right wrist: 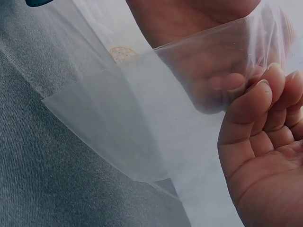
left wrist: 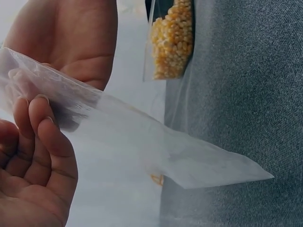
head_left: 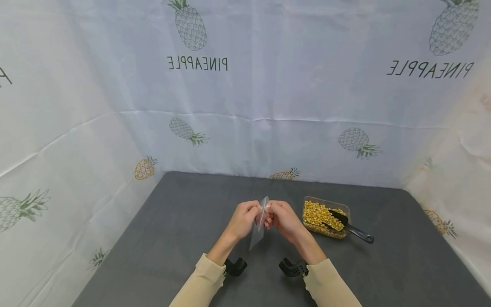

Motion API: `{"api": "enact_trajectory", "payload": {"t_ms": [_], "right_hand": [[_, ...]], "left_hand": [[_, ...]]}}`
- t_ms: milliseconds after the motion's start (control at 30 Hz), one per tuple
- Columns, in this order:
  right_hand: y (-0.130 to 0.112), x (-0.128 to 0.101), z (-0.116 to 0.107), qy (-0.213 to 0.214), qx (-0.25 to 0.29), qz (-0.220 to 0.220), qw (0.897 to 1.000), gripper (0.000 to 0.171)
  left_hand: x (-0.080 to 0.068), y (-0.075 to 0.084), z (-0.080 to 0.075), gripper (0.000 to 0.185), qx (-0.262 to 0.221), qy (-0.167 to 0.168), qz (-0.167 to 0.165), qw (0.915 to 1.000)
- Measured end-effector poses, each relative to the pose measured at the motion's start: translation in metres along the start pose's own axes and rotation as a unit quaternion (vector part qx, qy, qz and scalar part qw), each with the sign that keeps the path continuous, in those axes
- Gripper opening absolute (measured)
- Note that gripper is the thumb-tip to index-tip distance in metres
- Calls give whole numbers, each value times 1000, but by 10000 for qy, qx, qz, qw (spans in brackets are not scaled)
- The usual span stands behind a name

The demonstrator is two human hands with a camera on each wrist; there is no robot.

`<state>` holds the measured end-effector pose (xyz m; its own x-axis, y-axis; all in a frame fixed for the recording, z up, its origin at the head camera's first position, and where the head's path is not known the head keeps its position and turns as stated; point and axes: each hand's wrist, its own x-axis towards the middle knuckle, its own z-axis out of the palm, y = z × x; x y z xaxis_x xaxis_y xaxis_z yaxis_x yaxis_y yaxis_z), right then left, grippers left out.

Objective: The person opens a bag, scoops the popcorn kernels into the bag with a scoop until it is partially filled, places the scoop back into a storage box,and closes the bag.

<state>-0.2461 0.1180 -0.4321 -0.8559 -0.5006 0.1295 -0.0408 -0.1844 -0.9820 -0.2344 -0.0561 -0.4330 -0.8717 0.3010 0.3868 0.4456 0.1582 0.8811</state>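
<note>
A clear plastic bag (head_left: 257,236) hangs between both hands above the dark table, its lower end tapering to a corner. My left hand (head_left: 244,219) pinches one side of its upper part with curled fingers. From the other side, my right hand (head_left: 284,218) grips the same upper part, thumb and fingers bent. In the left wrist view the bag (left wrist: 199,163) looks flat and see-through, with nothing inside its lower part. The right wrist view shows fingers through the film of the bag (right wrist: 109,123).
Right of the hands, a clear rectangular container (head_left: 330,234) holds yellow corn kernels (head_left: 317,214). A black scoop (head_left: 360,234) lies in the corn, its handle sticking out over the near right rim. A pineapple-print curtain (head_left: 238,145) hangs behind the grey table (head_left: 184,213).
</note>
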Motion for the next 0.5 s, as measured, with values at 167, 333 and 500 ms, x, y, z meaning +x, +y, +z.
{"api": "enact_trajectory", "payload": {"t_ms": [167, 333, 500], "right_hand": [[0, -1, -1, 111, -23, 36, 9999, 31], [0, -3, -4, 150, 36, 14, 9999, 31], [-2, -5, -8, 98, 204, -199, 9995, 31]], "left_hand": [[1, -1, 4, 34, 10, 90, -31, 10000], [1, -3, 6, 34, -69, 169, -72, 9998], [4, -6, 5, 38, -335, 154, -22, 9993]]}}
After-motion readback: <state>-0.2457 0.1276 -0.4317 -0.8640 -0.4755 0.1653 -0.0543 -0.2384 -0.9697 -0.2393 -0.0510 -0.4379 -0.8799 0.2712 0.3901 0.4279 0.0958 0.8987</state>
